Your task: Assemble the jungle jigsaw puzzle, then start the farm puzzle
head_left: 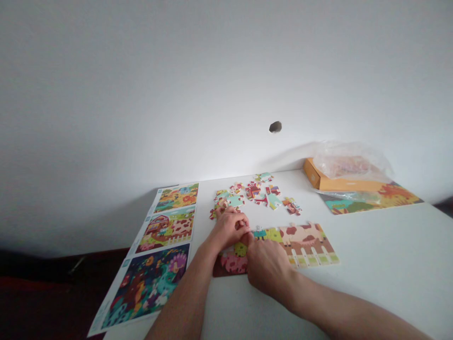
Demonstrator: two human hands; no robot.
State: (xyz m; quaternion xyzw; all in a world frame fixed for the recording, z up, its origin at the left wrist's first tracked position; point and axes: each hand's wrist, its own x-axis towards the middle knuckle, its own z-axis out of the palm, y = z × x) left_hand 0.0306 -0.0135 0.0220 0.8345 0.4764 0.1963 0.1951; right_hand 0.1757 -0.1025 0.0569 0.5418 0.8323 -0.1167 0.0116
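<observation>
A partly joined jigsaw puzzle (307, 243), showing a cow and a fence, lies flat on the white table (382, 264). My left hand (229, 230) rests at the puzzle's upper left edge with its fingers curled in a pinch on a small puzzle piece (257, 231). My right hand (267, 268) lies over the puzzle's left part, fingers bent down and pressing on it, touching my left hand. A heap of loose puzzle pieces (256, 193) lies just beyond my hands.
A sheet of three reference pictures (159, 245) lies at the table's left edge. An orange box (336, 182) under a clear plastic bag (350, 160) sits at the back right on a printed sheet (375, 198). A white wall rises behind.
</observation>
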